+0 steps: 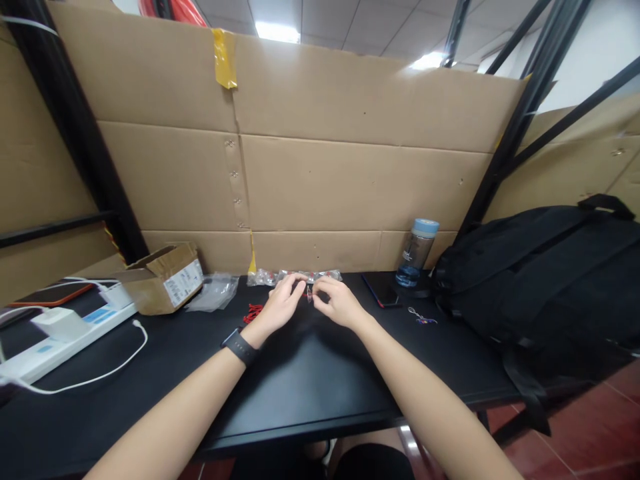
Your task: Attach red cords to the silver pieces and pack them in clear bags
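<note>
My left hand [284, 301], with a dark watch on its wrist, is raised over the black table with thumb and fingers bent together. Facing it closely, my right hand [337, 301] has its thumb and forefinger pinched. Between the fingertips is a small clear and reddish piece [309, 293], too small and blurred to name. Red cord-like strands [253, 313] lie just left of my left hand. Behind both hands is a row of clear plastic packets [263, 277] with red bits inside.
At left are an open cardboard box [170, 283], a clear plastic bag [216, 293] and a white power strip [65, 347] with cables. At right are a water bottle [417, 253], a phone [383, 291], a keychain [423, 318] and a black backpack [540, 287]. Cardboard walls the back.
</note>
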{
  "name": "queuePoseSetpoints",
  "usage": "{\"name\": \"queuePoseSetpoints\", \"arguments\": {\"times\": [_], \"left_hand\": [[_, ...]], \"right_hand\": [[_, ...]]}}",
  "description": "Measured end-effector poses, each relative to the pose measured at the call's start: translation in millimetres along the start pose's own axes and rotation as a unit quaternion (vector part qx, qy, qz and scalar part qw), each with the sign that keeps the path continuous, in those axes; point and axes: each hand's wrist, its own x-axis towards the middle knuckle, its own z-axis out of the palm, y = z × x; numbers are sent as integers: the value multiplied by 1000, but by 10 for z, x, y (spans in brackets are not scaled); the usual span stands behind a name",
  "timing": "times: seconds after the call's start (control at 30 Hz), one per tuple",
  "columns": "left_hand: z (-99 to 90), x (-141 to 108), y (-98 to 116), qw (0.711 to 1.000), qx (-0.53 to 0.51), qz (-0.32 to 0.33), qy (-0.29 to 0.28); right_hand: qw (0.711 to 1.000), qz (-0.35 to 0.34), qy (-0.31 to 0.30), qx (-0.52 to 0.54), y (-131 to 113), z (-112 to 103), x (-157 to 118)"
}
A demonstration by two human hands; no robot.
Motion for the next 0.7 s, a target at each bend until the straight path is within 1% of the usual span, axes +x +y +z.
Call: {"name": "queuePoseSetpoints", "arguments": {"times": [0.07,0.13,0.23,0.33,0.5,0.7], "left_hand": [[-26,6,-2,999,-34,23,-33],[-46,-1,3,997,-42,40,-60],[-61,-25,12,996,-29,55,-63],[-62,-44,11,996,0,58,-71],[-47,-61,10,989,99,46,-96],[-50,-79,7,979,155,45,-127]], "right_hand": [[1000,4,1,20,29,0,-2],[999,7,-2,36,58,-1,-7],[998,9,-9,57,91,2,-15],[997,6,-10,77,105,5,-15],[997,4,5,79,110,-18,-2],[998,7,-12,68,155,-16,-13]]}}
